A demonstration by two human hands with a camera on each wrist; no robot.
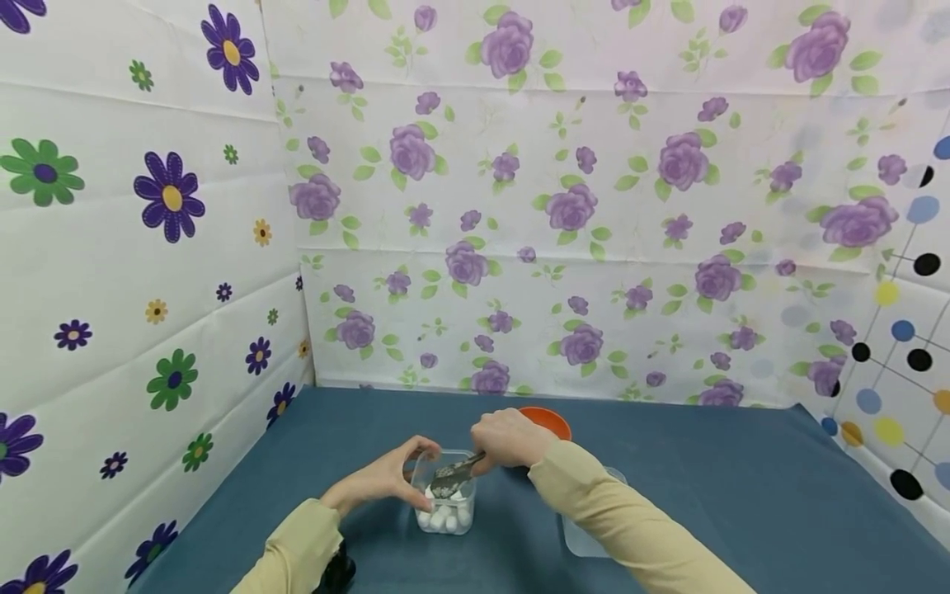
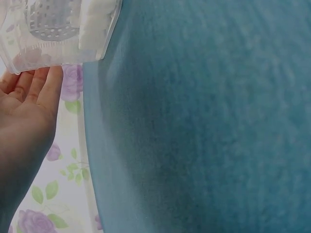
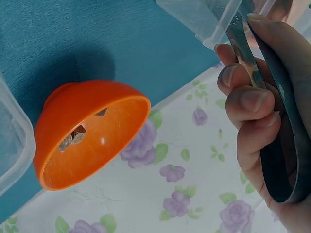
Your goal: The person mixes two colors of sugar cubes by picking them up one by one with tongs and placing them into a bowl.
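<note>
In the head view my left hand (image 1: 382, 480) grips a clear plastic container (image 1: 462, 455), thumb at the near side and fingers at the far side. White oblong pieces (image 1: 443, 521) lie in its lower part. My right hand (image 1: 512, 437) holds metal tongs (image 3: 273, 177) from above, fingers wrapped round the arms. The broad perforated head of the tongs (image 1: 449, 480) is inside the container, over the white pieces. What sits between its tips is hidden. Against the container's wall, the left fingers (image 2: 41, 90) show in the left wrist view.
An orange bowl (image 3: 92, 136) with a few small brown pieces in it stands beyond my right hand. To the right, partly under the right sleeve, lies another clear plastic piece (image 1: 582, 540). A dark blue cloth (image 1: 705, 478) covers the table, with patterned sheets behind.
</note>
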